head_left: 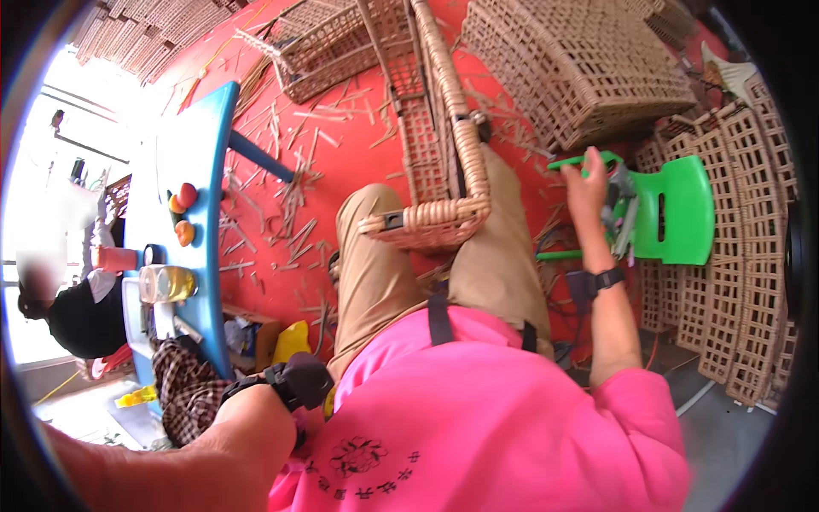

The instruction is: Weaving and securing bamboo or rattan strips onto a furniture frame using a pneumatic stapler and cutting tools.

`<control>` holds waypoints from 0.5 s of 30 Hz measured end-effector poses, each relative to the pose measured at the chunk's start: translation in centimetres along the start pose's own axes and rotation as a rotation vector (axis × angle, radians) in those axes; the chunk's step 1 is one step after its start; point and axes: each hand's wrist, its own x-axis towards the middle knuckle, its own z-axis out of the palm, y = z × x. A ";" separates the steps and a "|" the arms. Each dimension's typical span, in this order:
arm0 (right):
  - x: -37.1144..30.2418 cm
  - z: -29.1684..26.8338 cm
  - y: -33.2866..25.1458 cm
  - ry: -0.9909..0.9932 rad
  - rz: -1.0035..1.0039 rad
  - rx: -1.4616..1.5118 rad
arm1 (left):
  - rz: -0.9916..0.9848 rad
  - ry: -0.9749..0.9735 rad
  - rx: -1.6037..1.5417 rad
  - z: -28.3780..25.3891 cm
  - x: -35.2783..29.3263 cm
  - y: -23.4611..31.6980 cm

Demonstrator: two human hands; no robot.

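A woven wicker basket frame [444,213] leans across my thighs, its thick wrapped rim bending towards my lap. My right hand [587,188] is at the near-left side of a small green plastic chair [682,209], its fingers apart, with no held thing visible. Beside that hand, on the chair, lies a grey and dark hand tool [621,205] whose exact kind I cannot make out. My left forearm [213,435] comes in from the lower left with a black device [299,380] at the wrist. The left hand itself is mostly hidden behind it, close to my hip.
At left stands a blue table [209,171] with fruit [185,196] and a clear jar of yellowish liquid [166,283]. Cane offcuts [294,230] litter the red floor. Wicker baskets [589,68] stand ahead, with woven panels [734,247] at right. Another person [85,316] is beyond the table.
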 end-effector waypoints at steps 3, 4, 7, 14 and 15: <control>-1.4 1.5 -6.1 -0.103 -0.004 0.134 | -0.007 0.032 0.019 -0.7 -0.2 -0.2; -2.5 1.9 -7.6 -0.150 0.026 0.203 | -0.032 0.043 0.052 -1.2 -0.2 -0.4; -4.9 2.8 -11.0 -0.285 -0.009 0.378 | -0.105 0.071 0.176 -2.4 -0.3 -1.6; -8.9 1.8 -15.9 -0.490 0.106 0.484 | -0.668 -0.430 0.561 -2.1 -5.1 -8.0; -9.3 2.0 -16.6 -0.503 0.157 0.563 | -0.738 -0.471 0.600 -1.8 -6.2 -8.8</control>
